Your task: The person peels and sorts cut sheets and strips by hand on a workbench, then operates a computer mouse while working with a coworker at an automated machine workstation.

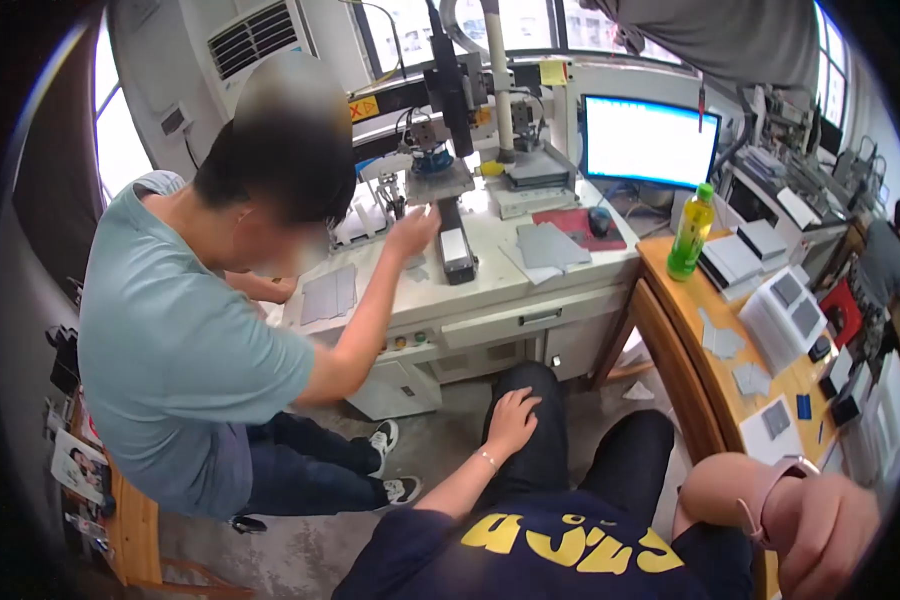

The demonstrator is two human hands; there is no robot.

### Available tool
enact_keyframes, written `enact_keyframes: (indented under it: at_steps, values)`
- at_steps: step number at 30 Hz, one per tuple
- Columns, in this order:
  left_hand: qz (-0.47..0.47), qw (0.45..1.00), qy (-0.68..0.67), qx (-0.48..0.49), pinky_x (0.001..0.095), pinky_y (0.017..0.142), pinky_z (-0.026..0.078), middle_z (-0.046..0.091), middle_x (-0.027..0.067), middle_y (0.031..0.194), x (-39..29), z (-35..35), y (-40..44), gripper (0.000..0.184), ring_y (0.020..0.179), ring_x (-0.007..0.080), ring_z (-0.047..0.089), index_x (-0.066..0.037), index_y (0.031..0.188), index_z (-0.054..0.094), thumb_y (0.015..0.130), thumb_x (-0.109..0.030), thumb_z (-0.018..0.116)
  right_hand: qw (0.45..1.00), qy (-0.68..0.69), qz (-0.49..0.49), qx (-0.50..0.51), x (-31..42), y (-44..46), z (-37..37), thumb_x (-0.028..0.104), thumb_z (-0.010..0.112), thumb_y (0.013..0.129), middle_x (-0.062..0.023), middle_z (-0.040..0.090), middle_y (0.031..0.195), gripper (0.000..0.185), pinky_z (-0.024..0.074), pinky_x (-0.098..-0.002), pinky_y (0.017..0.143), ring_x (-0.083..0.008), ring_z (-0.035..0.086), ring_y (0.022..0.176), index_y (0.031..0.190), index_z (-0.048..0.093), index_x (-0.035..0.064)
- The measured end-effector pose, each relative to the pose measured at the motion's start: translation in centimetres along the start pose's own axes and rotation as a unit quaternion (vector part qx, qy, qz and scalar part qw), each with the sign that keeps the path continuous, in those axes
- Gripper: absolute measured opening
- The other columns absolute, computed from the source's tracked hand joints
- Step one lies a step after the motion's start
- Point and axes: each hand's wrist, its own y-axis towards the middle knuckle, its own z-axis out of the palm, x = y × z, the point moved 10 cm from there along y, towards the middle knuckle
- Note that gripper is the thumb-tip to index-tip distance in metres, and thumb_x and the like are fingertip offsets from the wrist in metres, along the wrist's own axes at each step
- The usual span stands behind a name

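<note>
My left hand lies on my dark-trousered left thigh, its fingers stretched out and holding nothing. A thin bracelet circles that wrist. Close to the camera at the lower right, my right hand is raised with curled fingers, and nothing shows in it. A watch with a pale band is on the right wrist. Nearest to this hand is the wooden desk, where a sheet with a grey square and a small blue item lie.
At the left, a co-worker in a light green shirt reaches toward a press-like machine on a white bench. Grey sheets lie there. A monitor, a green-capped bottle and a white box stand to the right.
</note>
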Motion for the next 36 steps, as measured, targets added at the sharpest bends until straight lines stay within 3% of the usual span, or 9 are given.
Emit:
enact_keyframes:
  at_steps: [2, 6, 9, 10, 15, 27, 32, 35, 36]
  values:
    - [-0.006, 0.999, -0.047, -0.011, 0.0409, 0.096, 0.041, 0.058, 0.0128, 0.114, -0.2, -0.8, 0.1, 0.028, 0.109, 0.0309, 0.052, -0.006, 0.104, 0.064, 0.076, -0.007, 0.059, 0.993, 0.103, -0.047, -0.022, 1.4, -1.8, -1.8, 0.007, 0.052, 0.085, -0.0080, 0.058, 0.063, 0.024, 0.0414, -0.0264, 0.047, -0.0153, 0.056, 0.055, 0.065, 0.061, 0.0001]
    - [-0.023, 0.958, -0.285, 0.010, 0.0352, 0.090, 0.045, 0.062, 0.0131, 0.103, -6.3, -9.4, 3.8, 0.025, 0.100, 0.0280, 0.059, -0.003, 0.100, 0.066, 0.077, -0.002, 0.057, 0.982, 0.029, 0.139, -0.127, -2.4, -4.9, -7.6, 0.010, 0.071, 0.074, 0.0015, 0.060, 0.058, 0.013, 0.0424, -0.0231, 0.048, -0.0108, 0.053, 0.050, 0.062, 0.068, 0.0115]
    - [0.120, 0.916, -0.383, -0.017, 0.0342, 0.090, 0.044, 0.063, 0.0153, 0.101, -18.9, -24.7, 6.4, 0.029, 0.100, 0.0264, 0.059, 0.005, 0.104, 0.064, 0.080, -0.007, 0.052, 0.966, 0.023, 0.199, -0.164, -7.5, -4.5, -7.6, 0.014, 0.078, 0.071, 0.0037, 0.058, 0.063, 0.015, 0.0416, -0.0227, 0.053, -0.0094, 0.052, 0.056, 0.062, 0.066, 0.0142]
    - [0.183, 0.849, -0.496, 0.017, 0.0350, 0.090, 0.044, 0.062, 0.0178, 0.104, -22.4, -28.1, 6.1, 0.038, 0.099, 0.0280, 0.059, 0.006, 0.106, 0.063, 0.082, -0.021, 0.055, 0.969, 0.030, 0.200, -0.141, -8.2, -5.1, -7.2, 0.016, 0.077, 0.073, 0.0021, 0.060, 0.068, 0.012, 0.0429, -0.0242, 0.056, -0.0111, 0.054, 0.060, 0.068, 0.067, 0.0132]
    - [0.260, 0.712, -0.643, 0.108, 0.0327, 0.084, 0.041, 0.063, 0.0114, 0.095, -27.2, -34.2, 3.1, 0.024, 0.091, 0.0229, 0.057, 0.000, 0.094, 0.066, 0.081, -0.018, 0.060, 0.963, 0.082, 0.223, -0.130, -13.2, -8.5, -6.7, 0.025, 0.074, 0.078, -0.0010, 0.060, 0.078, 0.015, 0.0422, -0.0263, 0.059, -0.0140, 0.054, 0.066, 0.077, 0.066, 0.0122]
    - [0.152, 0.711, -0.681, 0.087, 0.0279, 0.069, 0.035, 0.066, -0.0024, 0.078, -24.4, -37.1, -1.7, 0.009, 0.072, 0.0123, 0.052, -0.013, 0.070, 0.072, 0.078, -0.011, 0.070, 0.895, 0.086, 0.317, -0.300, -17.1, -18.2, -10.4, 0.028, 0.058, 0.086, 0.0002, 0.041, 0.071, 0.022, 0.0298, -0.0270, 0.059, -0.0124, 0.036, 0.063, 0.076, 0.047, 0.0129]
    - [0.359, 0.740, -0.562, 0.085, 0.0331, 0.061, 0.041, 0.067, 0.0070, 0.084, -27.2, -37.7, -5.6, 0.021, 0.069, 0.0168, 0.056, -0.006, 0.078, 0.071, 0.089, -0.012, 0.055, 0.866, 0.102, 0.349, -0.344, -17.3, -22.9, -10.7, 0.028, 0.055, 0.087, 0.0002, 0.039, 0.071, 0.021, 0.0286, -0.0270, 0.060, -0.0123, 0.034, 0.065, 0.078, 0.045, 0.0119]
    - [0.432, 0.727, -0.470, 0.255, 0.0406, 0.068, 0.047, 0.066, 0.0173, 0.100, -27.9, -34.6, -9.3, 0.030, 0.077, 0.0267, 0.062, 0.000, 0.105, 0.066, 0.092, -0.022, 0.049, 0.826, 0.123, 0.405, -0.371, -18.9, -27.7, -10.9, 0.028, 0.053, 0.089, 0.0001, 0.038, 0.072, 0.022, 0.0296, -0.0270, 0.061, -0.0126, 0.034, 0.065, 0.080, 0.045, 0.0107]
    - [0.404, 0.714, -0.491, 0.293, 0.0438, 0.076, 0.045, 0.063, 0.0172, 0.097, -26.9, -32.7, -10.7, 0.033, 0.085, 0.0317, 0.060, -0.001, 0.098, 0.063, 0.095, -0.029, 0.046, 0.799, 0.153, 0.418, -0.404, -19.6, -29.7, -10.9, 0.028, 0.053, 0.089, -0.0001, 0.039, 0.072, 0.021, 0.0301, -0.0269, 0.061, -0.0126, 0.035, 0.065, 0.080, 0.045, 0.0106]
